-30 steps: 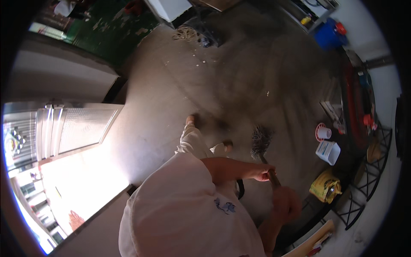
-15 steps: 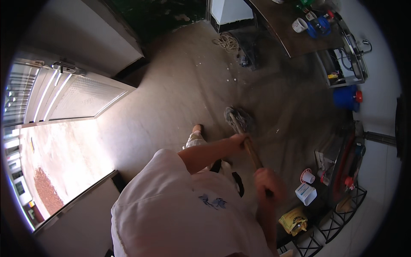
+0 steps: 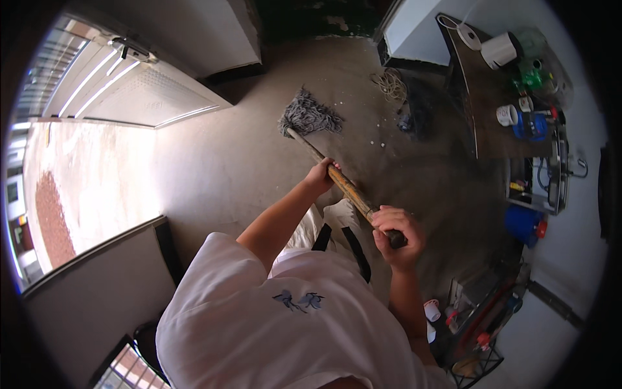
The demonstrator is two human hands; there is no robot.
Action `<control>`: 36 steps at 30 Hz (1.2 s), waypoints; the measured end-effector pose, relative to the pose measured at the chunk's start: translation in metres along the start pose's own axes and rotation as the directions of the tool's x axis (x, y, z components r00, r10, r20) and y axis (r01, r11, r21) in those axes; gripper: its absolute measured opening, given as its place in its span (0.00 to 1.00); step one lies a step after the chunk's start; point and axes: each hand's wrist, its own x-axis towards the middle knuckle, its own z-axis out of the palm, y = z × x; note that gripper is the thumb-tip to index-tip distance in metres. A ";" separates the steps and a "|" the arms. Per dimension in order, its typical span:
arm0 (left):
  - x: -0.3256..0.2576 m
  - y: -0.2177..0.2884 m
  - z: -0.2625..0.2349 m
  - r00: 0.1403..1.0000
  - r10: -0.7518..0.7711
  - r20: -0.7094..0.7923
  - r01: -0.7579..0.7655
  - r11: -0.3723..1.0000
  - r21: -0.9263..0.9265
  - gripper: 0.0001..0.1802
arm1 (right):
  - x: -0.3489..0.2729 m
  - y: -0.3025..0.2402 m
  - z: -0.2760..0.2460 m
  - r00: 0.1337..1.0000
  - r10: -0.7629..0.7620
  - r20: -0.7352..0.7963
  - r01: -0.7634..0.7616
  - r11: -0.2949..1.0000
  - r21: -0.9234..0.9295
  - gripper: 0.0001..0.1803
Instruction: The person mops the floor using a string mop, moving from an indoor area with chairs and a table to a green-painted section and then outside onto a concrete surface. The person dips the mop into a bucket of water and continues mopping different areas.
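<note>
The left hand (image 3: 322, 175) grips the mop's wooden handle (image 3: 346, 188) midway and the right hand (image 3: 395, 228) is clenched round its top end, angling the grey mop head (image 3: 309, 117) onto the concrete floor (image 3: 240, 162) ahead, near the doorway.

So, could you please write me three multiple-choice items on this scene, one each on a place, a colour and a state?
1. Where does the grey string mop head lie?
A. on the concrete floor
B. in the blue bucket
C. on the dark table

2. What colour is the long wooden mop handle?
A. blue
B. yellowish brown
C. white

3. How is the handle held?
A. left hand only
B. right hand only
C. both hands

Answers: 1 A, the strands spread flat on the floor. 2 B, bare wood shows between the hands. 3 C, the left hand and right hand both wrap it.
</note>
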 end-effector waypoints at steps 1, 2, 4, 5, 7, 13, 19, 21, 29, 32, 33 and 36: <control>-0.001 0.004 0.003 0.999 0.036 -0.017 -0.037 0.999 -0.031 0.06 | 0.007 0.010 -0.004 1.000 0.022 0.005 -0.022 1.000 0.017 0.06; 0.001 0.008 0.002 0.999 0.038 -0.037 -0.042 0.993 -0.108 0.06 | 0.013 0.022 -0.008 0.999 0.037 0.012 -0.038 0.999 0.036 0.05; 0.010 0.012 0.001 0.990 0.123 -0.066 -0.133 0.975 -0.177 0.06 | 0.029 0.048 -0.018 0.998 0.046 0.050 -0.049 0.997 0.060 0.03; 0.017 0.012 -0.001 0.983 0.163 -0.084 -0.178 0.961 -0.210 0.06 | 0.035 0.064 -0.023 0.994 0.082 0.066 -0.090 0.987 0.133 0.02; 0.029 0.015 -0.009 0.962 0.251 -0.105 -0.270 0.930 -0.250 0.06 | 0.050 0.092 -0.029 0.982 0.155 0.109 -0.180 0.945 0.272 0.03; 0.058 0.011 -0.010 0.894 0.364 -0.260 -0.443 0.803 -0.399 0.04 | 0.106 0.151 -0.028 0.863 0.338 0.375 -0.502 0.656 0.564 0.07; 0.081 0.039 0.005 0.887 0.228 -0.401 -0.417 0.769 -0.485 0.06 | 0.195 0.203 0.003 0.776 0.289 0.561 -0.626 0.465 0.626 0.12; 0.089 0.058 0.018 0.905 0.158 -0.394 -0.339 0.827 -0.448 0.08 | 0.231 0.213 0.018 0.755 0.325 0.570 -0.654 0.439 0.616 0.14; 0.121 0.188 0.102 0.954 0.085 -0.286 -0.183 0.925 -0.334 0.09 | 0.392 0.266 0.074 0.723 0.292 0.627 -0.683 0.444 0.580 0.16; 0.139 0.232 0.150 0.953 0.107 -0.282 -0.202 0.920 -0.336 0.09 | 0.459 0.279 0.079 0.718 0.254 0.648 -0.677 0.472 0.564 0.16; 0.148 0.244 0.159 0.958 0.119 -0.260 -0.207 0.915 -0.347 0.09 | 0.478 0.281 0.080 0.717 0.247 0.652 -0.675 0.479 0.561 0.16; 0.183 0.278 0.188 0.966 0.161 -0.204 -0.225 0.911 -0.346 0.10 | 0.531 0.287 0.077 0.721 0.231 0.653 -0.664 0.498 0.557 0.15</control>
